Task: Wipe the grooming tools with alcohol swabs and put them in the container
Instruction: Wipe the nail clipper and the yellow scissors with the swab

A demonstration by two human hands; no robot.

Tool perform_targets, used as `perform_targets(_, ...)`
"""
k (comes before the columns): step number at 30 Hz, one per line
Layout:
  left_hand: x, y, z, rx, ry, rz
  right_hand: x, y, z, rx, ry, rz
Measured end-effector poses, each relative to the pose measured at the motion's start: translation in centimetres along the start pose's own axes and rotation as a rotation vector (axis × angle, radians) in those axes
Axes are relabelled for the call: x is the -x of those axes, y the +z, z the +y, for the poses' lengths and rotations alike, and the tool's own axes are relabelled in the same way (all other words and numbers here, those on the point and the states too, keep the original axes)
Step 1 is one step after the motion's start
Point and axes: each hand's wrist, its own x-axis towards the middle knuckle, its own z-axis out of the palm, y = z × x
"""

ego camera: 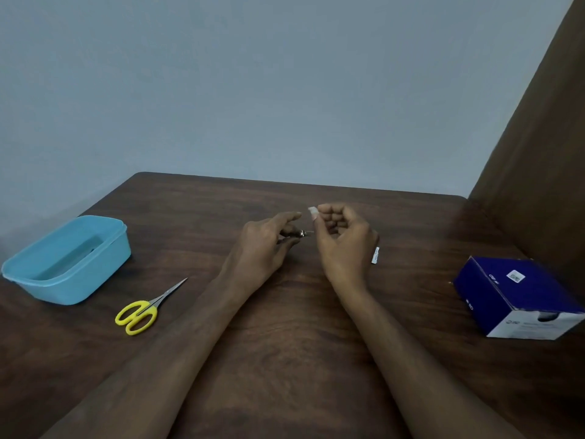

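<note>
Forearms over tabletop (285, 327): left hand (262, 245) grip pinches small metal tool (303, 233), probably clippers; right hand (343, 239) pinches swab (312, 212); I should wipe every face, tool steady.

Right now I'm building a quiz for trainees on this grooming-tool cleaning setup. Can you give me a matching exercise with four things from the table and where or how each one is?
Things:
1. scissors
2. container
3. swab
4. box

Places or states:
A. pinched in the right hand
B. far left of the table, open-topped
C. right side of the table, dark blue
D. flat on the table just right of the blue tub, yellow handles

Pairs: 1-D, 2-B, 3-A, 4-C
</note>
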Motion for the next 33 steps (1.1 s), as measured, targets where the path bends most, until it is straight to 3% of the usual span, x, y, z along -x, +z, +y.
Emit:
perform_targets(2,0.0,0.0,-0.2,0.013,-0.034,0.027,0.1,-0.1,0.0,0.027,-0.037,-0.018)
perform_targets(6,0.0,0.0,-0.3,0.014,-0.032,0.041,1.3,0.3,-0.4,0.152,-0.111,-0.21)
perform_targets(10,-0.1,0.0,-0.4,0.037,-0.041,0.049,1.0,0.3,-0.5,0.115,-0.071,-0.151)
perform_targets(15,-0.3,0.2,-1.0,0.142,-0.285,0.14,0.7,-0.1,-0.8,-0.017,-0.026,0.062)
perform_targets(20,-0.5,0.4,-1.2,0.556,-0.548,0.189,0.7,0.5,0.0,-0.023,0.137,-0.053)
perform_targets(24,-0.7,0.8,-0.8,0.787,-0.557,0.105,0.9,1.0,-0.1,0.002,0.006,-0.118)
perform_targets(28,-0.3,0.7,-1.3,0.692,-0.516,0.017,1.2,1.0,-0.5,0.053,-0.13,-0.239)
perform_targets(33,-0.3,1.1,-1.1,0.774,-0.649,0.043,1.2,0.9,-0.6,0.121,-0.165,-0.276)
